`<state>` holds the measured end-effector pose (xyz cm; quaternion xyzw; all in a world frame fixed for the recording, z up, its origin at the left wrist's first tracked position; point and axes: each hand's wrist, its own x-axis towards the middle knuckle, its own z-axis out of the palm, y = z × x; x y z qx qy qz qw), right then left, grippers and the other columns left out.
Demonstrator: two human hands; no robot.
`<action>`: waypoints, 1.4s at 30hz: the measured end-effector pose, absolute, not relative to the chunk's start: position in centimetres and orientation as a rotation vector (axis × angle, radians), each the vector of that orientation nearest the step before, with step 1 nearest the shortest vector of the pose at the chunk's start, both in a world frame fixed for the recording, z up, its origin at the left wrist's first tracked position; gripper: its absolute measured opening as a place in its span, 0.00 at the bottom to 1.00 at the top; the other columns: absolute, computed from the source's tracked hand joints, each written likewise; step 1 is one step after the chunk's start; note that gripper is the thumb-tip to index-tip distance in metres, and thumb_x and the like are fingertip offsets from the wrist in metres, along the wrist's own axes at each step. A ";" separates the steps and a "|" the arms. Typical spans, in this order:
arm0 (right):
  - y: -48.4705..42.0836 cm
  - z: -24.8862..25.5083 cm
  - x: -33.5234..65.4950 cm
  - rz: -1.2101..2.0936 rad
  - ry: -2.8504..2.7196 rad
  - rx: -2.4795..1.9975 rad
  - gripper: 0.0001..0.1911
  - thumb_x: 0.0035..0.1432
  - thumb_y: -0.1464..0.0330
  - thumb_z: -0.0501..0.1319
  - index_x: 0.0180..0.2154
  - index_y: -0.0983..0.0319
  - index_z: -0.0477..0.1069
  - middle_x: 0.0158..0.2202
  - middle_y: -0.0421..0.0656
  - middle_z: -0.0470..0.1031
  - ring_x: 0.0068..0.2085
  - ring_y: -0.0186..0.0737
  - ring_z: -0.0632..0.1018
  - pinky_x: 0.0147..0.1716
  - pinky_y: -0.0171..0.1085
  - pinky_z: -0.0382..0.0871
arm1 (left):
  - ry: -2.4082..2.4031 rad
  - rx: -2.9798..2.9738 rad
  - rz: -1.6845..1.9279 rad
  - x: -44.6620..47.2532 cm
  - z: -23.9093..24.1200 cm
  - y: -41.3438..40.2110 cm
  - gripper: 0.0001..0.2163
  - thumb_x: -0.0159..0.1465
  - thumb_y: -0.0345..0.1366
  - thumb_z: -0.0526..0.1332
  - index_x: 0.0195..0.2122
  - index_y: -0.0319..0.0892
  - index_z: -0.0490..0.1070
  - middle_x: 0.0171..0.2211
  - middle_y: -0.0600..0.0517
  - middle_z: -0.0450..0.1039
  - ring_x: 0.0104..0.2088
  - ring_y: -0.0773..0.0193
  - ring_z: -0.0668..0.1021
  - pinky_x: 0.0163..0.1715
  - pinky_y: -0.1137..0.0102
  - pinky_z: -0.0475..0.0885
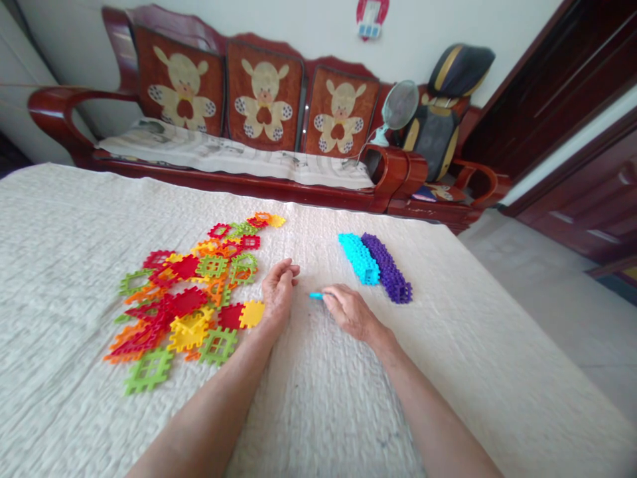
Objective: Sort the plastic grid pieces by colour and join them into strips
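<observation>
My left hand (277,293) rests on the white quilted cover (448,345) with its fingers curled loosely and nothing visible in them, right beside a pile of flat plastic grid tiles (189,299) in red, yellow, orange and green. My right hand (348,309) pinches a small cyan tile (315,295), whose end sticks out to the left of the fingers. Beyond the right hand lie two joined rows of tiles side by side, a cyan stack (359,258) and a purple stack (387,267).
A dark red wooden bench (233,179) with bear-print cushions stands behind the covered surface. A small fan (398,109) and a bag (442,99) sit at its right end. Dark wooden doors (572,99) are on the right, with grey floor (557,292) below.
</observation>
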<state>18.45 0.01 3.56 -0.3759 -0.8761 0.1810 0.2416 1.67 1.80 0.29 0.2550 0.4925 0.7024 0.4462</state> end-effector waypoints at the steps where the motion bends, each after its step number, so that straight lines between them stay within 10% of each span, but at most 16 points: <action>1: 0.2 3.6 18.8 0.500 -2.375 -1.091 0.13 0.65 0.66 0.49 0.40 0.61 0.70 0.38 0.44 0.76 0.42 0.38 0.75 0.44 0.37 0.66 | 1.227 0.637 1.734 1.7 0.3 1.8 0.16 0.51 0.39 0.60 0.41 0.39 0.72 0.32 0.49 0.76 0.34 0.63 0.77 0.31 0.72 0.70; 5: 1.0 3.3 20.2 0.441 -2.333 -1.325 0.15 0.66 0.64 0.47 0.37 0.61 0.70 0.30 0.42 0.75 0.33 0.37 0.75 0.36 0.35 0.66 | 1.231 0.641 1.718 1.7 0.2 2.0 0.17 0.50 0.38 0.60 0.40 0.39 0.73 0.32 0.49 0.76 0.34 0.63 0.77 0.31 0.72 0.70; 15: 1.2 2.9 20.5 0.248 -2.387 -1.245 0.23 0.53 0.65 0.62 0.51 0.63 0.65 0.50 0.50 0.70 0.52 0.47 0.69 0.54 0.45 0.62 | 1.242 0.668 1.707 1.8 0.5 1.8 0.17 0.50 0.38 0.60 0.41 0.40 0.72 0.32 0.49 0.76 0.34 0.63 0.77 0.30 0.72 0.70; 42: 2.4 2.5 22.8 -0.097 -2.168 -1.230 0.24 0.54 0.74 0.55 0.54 0.63 0.62 0.59 0.51 0.61 0.61 0.47 0.61 0.58 0.50 0.58 | 1.234 0.682 1.686 1.8 0.4 1.7 0.17 0.51 0.40 0.61 0.41 0.41 0.72 0.33 0.49 0.76 0.35 0.63 0.77 0.31 0.71 0.69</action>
